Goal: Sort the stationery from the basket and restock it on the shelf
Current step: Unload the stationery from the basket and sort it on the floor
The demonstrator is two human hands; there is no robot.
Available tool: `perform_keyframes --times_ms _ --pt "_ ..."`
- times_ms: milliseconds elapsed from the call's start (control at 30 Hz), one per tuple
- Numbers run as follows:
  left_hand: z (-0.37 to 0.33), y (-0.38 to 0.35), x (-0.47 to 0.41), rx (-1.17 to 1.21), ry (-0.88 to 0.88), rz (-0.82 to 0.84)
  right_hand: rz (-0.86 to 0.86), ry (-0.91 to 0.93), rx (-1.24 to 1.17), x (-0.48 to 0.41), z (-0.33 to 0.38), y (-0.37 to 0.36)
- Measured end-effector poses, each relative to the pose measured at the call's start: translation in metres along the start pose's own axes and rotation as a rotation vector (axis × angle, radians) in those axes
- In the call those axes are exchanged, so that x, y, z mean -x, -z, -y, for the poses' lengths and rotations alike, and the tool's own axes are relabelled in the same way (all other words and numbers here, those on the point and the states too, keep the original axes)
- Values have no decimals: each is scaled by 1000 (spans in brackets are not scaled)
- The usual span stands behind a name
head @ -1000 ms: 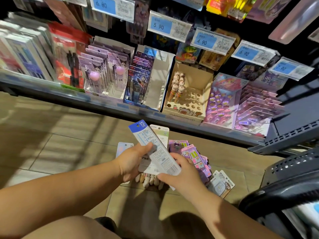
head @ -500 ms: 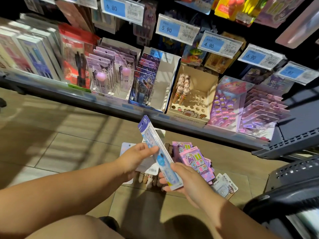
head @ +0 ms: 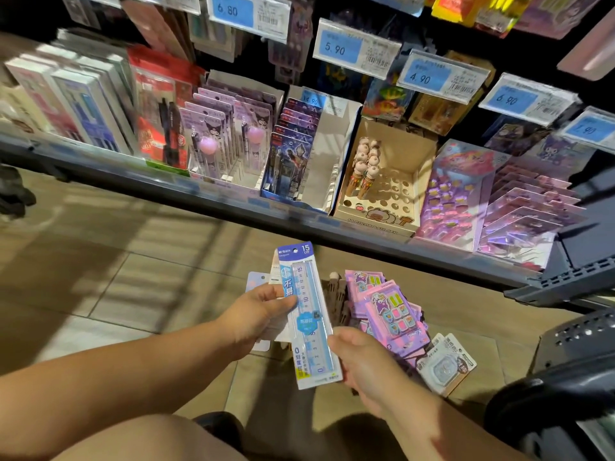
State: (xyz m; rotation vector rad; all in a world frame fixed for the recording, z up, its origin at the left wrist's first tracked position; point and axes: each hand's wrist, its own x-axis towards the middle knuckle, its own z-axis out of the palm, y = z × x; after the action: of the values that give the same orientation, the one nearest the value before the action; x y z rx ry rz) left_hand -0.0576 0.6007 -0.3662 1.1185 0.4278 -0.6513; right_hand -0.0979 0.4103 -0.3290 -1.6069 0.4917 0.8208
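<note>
A blue 15 cm ruler pack [head: 307, 314] is held upright over the floor, printed front toward me. My left hand [head: 256, 316] pinches its left edge with thumb on the front. My right hand [head: 362, 364] grips its lower right edge. Behind the ruler, more white card packs [head: 273, 331] sit partly hidden in my left hand. On the floor lies a pile of pink and purple sticker packs [head: 386, 311] and a white eraser pack [head: 446, 362]. The dark basket [head: 565, 394] shows at the lower right. The shelf [head: 233, 201] runs across ahead.
On the shelf stand pen packs [head: 213, 141], blue card packs [head: 293, 154], a cardboard box with holes holding several character pens [head: 382, 191], and pink packs [head: 525, 207]. Blue price tags [head: 352, 48] hang above. Tiled floor [head: 116, 261] stretches left.
The ruler pack was turned from its back to its printed front and now stands more upright. My view shifted closer to the shelf.
</note>
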Motion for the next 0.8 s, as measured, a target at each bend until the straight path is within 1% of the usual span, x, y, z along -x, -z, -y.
perform_keyframes --times_ms 67,167,300,367,467,633,733,800 --pt "0 10 -1 6 -39 -90 -41 -2 -37 -3 -1 0" --pt "-3 30 2 -42 -116 -292 -86 4 -127 -10 -2 4" --pt "3 62 7 -68 -190 -438 -147 -11 -109 -21 -4 9" --pt "8 73 11 -49 -173 -496 -167 -19 -86 -27 -7 8" --pt "15 84 15 0 -125 -504 -166 -60 -60 -34 -9 3" --pt "12 91 24 -2 -120 -426 -91 -76 -19 -44 -2 -23" --pt "7 99 29 73 -170 -455 -30 -60 21 -55 13 -52" --pt "4 109 30 117 -201 -500 50 -68 111 -61 26 -72"
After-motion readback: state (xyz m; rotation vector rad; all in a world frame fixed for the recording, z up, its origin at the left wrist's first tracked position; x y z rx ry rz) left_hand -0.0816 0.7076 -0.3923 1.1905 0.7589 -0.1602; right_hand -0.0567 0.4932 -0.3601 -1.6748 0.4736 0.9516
